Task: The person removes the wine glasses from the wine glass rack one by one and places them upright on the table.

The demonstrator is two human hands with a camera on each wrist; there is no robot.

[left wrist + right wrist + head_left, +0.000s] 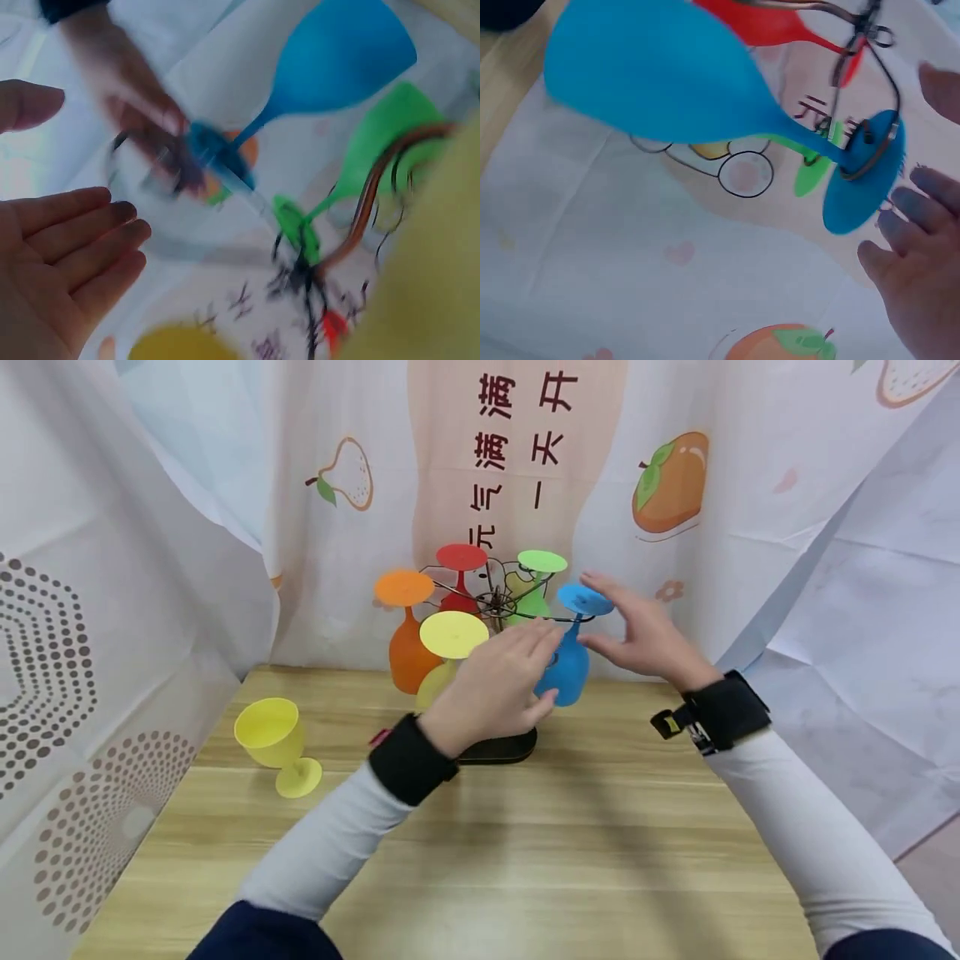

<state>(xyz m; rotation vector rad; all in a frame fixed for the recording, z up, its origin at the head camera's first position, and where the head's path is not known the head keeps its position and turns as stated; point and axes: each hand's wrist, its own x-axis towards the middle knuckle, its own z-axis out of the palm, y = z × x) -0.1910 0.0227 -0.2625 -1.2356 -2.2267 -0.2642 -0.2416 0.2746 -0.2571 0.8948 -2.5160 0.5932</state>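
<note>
A blue goblet point(570, 668) hangs upside down by its foot in a wire rack point(497, 602). My right hand point(641, 631) is beside the blue foot, thumb and fingers spread around its edge; in the right wrist view the fingertips point(922, 210) show just off the foot. My left hand point(498, 685) is held in front of the rack with its fingers straight and nothing in it. In the head view it covers part of a hanging yellow goblet point(453, 635). Orange point(408, 643), red point(461, 560) and green point(542, 564) goblets hang around the rack too.
Another yellow goblet point(270, 735) stands upright at the left of the wooden table point(480, 877). The rack's dark base point(502, 750) is partly hidden behind my left hand. A printed white curtain point(337, 568) hangs close behind the rack.
</note>
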